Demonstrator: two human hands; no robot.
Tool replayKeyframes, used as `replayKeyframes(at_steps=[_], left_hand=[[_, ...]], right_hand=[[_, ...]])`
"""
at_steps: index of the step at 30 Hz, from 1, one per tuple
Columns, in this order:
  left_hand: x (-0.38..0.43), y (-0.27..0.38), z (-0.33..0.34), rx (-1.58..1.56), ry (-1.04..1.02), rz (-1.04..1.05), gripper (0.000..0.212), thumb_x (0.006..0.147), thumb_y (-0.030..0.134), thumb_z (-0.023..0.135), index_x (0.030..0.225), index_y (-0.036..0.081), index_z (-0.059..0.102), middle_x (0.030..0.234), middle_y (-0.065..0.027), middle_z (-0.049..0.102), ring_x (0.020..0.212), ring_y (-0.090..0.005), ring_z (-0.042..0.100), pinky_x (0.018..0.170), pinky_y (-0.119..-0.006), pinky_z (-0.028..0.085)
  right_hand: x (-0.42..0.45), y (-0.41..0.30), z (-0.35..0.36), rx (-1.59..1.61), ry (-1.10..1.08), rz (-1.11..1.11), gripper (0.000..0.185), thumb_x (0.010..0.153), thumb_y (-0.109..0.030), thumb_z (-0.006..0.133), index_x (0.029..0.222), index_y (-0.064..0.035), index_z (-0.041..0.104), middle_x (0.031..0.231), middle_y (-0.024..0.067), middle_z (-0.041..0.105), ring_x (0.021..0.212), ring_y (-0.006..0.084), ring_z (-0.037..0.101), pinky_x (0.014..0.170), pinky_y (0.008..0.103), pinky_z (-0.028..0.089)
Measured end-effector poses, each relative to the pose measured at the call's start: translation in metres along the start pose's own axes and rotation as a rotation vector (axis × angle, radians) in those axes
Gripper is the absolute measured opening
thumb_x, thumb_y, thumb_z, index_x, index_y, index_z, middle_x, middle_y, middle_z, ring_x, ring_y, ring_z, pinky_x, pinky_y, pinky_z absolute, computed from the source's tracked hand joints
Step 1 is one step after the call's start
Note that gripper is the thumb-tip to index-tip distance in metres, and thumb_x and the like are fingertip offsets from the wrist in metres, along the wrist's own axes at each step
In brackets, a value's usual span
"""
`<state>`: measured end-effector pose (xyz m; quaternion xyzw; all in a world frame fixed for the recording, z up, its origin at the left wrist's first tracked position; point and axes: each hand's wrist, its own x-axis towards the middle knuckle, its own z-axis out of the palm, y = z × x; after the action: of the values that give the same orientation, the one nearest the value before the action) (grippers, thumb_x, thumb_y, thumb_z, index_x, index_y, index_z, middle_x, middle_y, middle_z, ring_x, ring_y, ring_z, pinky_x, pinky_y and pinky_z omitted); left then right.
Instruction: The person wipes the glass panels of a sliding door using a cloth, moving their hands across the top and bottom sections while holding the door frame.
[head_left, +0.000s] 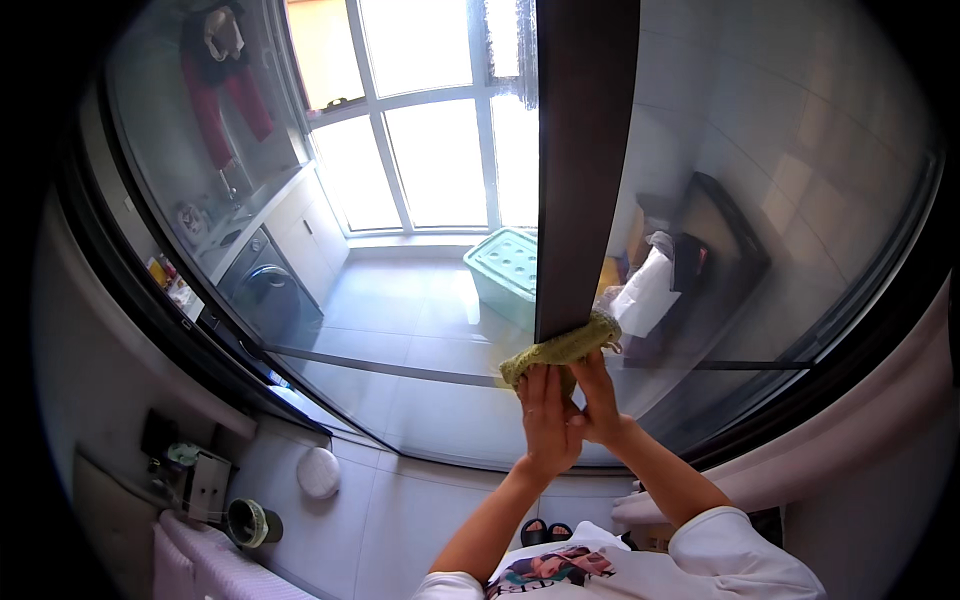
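A folded green cloth (559, 352) lies across the dark vertical frame of a glass sliding door (585, 165), at the centre of the head view. My left hand (550, 420) presses on the cloth from below, its fingers stretched upward along it. Beside it, my right hand (598, 397) also holds the cloth against the frame, near its right end. The two hands touch or nearly touch at the thumbs. Parts of the palms and the surface behind the cloth are hidden.
Behind the glass are a lidded green storage box (502, 270), a washing machine (270, 289) and hanging clothes (221, 90). On my side stand a round white stool (319, 472), a waste bin (255, 523) and a small cabinet (206, 484). A pink curtain (832, 442) hangs at right.
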<state>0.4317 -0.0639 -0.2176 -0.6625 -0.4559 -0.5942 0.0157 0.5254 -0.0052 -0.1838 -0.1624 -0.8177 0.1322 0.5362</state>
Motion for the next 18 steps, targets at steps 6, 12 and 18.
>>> replayKeyframes(at_steps=[6, 12, 18], left_hand=[[0.049, 0.006, 0.019, 0.394, 0.162, -0.008, 0.09, 0.086, 0.06, 0.031, 0.138, -0.01, 0.007, 0.141, -0.0362, 0.005, 0.131, -0.0526, 0.0, 0.101, -0.063, 0.0], [0.188, 0.007, -0.041, 0.739, 0.452, 0.318, 0.098, 0.077, 0.076, 0.025, 0.142, 0.003, 0.011, 0.145, -0.0289, 0.007, 0.132, -0.0502, 0.005, 0.102, -0.063, 0.006], [0.342, 0.046, -0.144, 0.845, 0.601, 0.491, 0.071, 0.082, 0.057, 0.042, 0.138, 0.013, 0.033, 0.143, -0.0267, 0.018, 0.131, -0.0476, 0.013, 0.102, -0.06, 0.013]], right_hand=[[-0.003, -0.011, -0.032, -0.111, 0.154, -0.001, 0.042, 0.079, -0.001, 0.047, 0.121, 0.0003, 0.047, 0.125, 0.0232, 0.048, 0.115, 0.0379, 0.046, 0.097, 0.0443, 0.033], [-0.001, -0.034, -0.047, -0.127, 0.238, -0.028, 0.041, 0.083, -0.005, 0.047, 0.124, -0.0052, 0.042, 0.127, 0.022, 0.045, 0.115, 0.0326, 0.046, 0.094, 0.0409, 0.036], [0.002, -0.036, -0.04, -0.079, 0.314, 0.035, 0.037, 0.085, -0.006, 0.047, 0.122, -0.0072, 0.042, 0.126, 0.0205, 0.045, 0.113, 0.0303, 0.046, 0.092, 0.0387, 0.039]])
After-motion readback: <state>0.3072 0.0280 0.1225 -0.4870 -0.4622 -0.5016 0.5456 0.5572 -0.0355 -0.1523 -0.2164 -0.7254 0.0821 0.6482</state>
